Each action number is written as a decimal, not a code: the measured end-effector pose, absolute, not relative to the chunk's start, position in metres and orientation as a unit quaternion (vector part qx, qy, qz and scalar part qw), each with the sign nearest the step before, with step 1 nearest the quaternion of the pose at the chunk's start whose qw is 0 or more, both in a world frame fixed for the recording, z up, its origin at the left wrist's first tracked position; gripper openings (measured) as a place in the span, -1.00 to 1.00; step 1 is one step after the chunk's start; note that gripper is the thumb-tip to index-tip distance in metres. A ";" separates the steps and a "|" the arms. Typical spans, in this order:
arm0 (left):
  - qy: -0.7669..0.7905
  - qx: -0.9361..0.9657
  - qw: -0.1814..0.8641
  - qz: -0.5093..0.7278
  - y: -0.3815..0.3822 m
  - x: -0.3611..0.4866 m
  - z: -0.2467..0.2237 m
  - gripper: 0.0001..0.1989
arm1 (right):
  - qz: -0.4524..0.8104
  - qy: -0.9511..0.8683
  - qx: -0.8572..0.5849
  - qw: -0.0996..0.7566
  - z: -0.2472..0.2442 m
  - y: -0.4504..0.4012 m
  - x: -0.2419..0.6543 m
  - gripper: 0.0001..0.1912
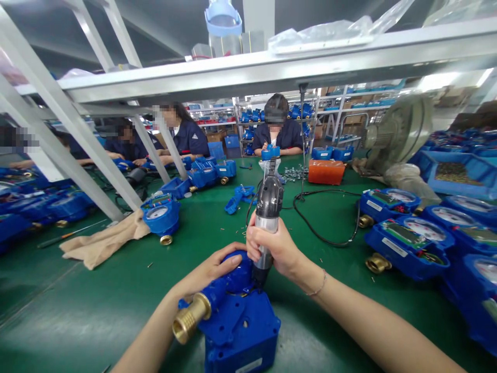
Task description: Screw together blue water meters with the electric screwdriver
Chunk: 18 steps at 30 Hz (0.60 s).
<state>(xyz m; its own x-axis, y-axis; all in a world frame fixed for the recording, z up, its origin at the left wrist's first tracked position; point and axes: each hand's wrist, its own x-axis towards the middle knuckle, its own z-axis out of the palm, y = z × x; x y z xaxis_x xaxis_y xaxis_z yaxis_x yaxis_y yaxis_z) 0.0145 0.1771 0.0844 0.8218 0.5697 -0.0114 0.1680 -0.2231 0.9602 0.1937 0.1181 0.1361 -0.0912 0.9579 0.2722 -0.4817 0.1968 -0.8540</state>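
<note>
My right hand (277, 243) is wrapped round the barrel of a grey and black electric screwdriver (267, 207). The tool stands nearly upright, its tip down at the edge of a blue water meter (243, 321). The meter lies with its underside up in front of me, a threaded brass pipe end (190, 317) pointing to the lower left. My left hand (215, 269) grips the meter's rounded blue body from the left, thumb and fingers curved over it. The screw under the tip is hidden.
More blue meters (407, 243) crowd the right side; another meter (161, 215) stands by a beige cloth (104, 238) at left. Loose screws dot the green table (194, 223). A black cable (330, 241), an orange box (326, 172) and a fan (404, 132) lie beyond. A co-worker (277, 127) sits opposite.
</note>
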 end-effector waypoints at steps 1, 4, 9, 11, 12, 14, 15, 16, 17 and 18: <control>0.243 0.756 0.583 0.172 0.177 0.014 0.084 -0.55 | 0.579 -0.460 -0.259 0.621 0.135 0.119 0.194 -0.80; 0.264 0.735 0.603 0.161 0.176 0.012 0.084 -0.52 | 0.577 -0.467 -0.256 0.620 0.136 0.120 0.193 -0.78; 0.277 0.694 0.648 0.146 0.172 0.010 0.090 -0.49 | 0.513 -0.502 -0.248 0.650 0.166 0.110 0.198 -0.72; 0.270 0.700 0.644 0.152 0.170 0.010 0.094 -0.51 | 0.484 -0.508 -0.251 0.667 0.185 0.098 0.203 -0.72; 0.265 0.704 0.640 0.156 0.169 0.010 0.096 -0.52 | 0.478 -0.506 -0.250 0.673 0.194 0.091 0.206 -0.73; 0.255 0.712 0.634 0.161 0.168 0.010 0.098 -0.53 | 0.475 -0.502 -0.251 0.677 0.206 0.077 0.209 -0.73; 0.251 0.717 0.630 0.160 0.168 0.010 0.098 -0.53 | 0.478 -0.501 -0.252 0.676 0.208 0.072 0.209 -0.73; 0.247 0.722 0.626 0.158 0.168 0.010 0.098 -0.52 | 0.483 -0.501 -0.255 0.671 0.209 0.067 0.208 -0.73; 0.245 0.726 0.624 0.156 0.169 0.010 0.097 -0.52 | 0.491 -0.501 -0.258 0.664 0.207 0.063 0.207 -0.74; 0.245 0.727 0.622 0.156 0.169 0.009 0.096 -0.52 | 0.499 -0.501 -0.262 0.657 0.205 0.061 0.205 -0.75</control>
<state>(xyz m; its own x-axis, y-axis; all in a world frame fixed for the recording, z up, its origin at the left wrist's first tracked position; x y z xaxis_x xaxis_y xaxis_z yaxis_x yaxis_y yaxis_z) 0.0095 0.1690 0.0962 0.8307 0.5513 -0.0773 0.1621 -0.1067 0.9810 0.2052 0.0615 0.2053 0.0012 0.9180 0.3966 -0.3924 0.3652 -0.8442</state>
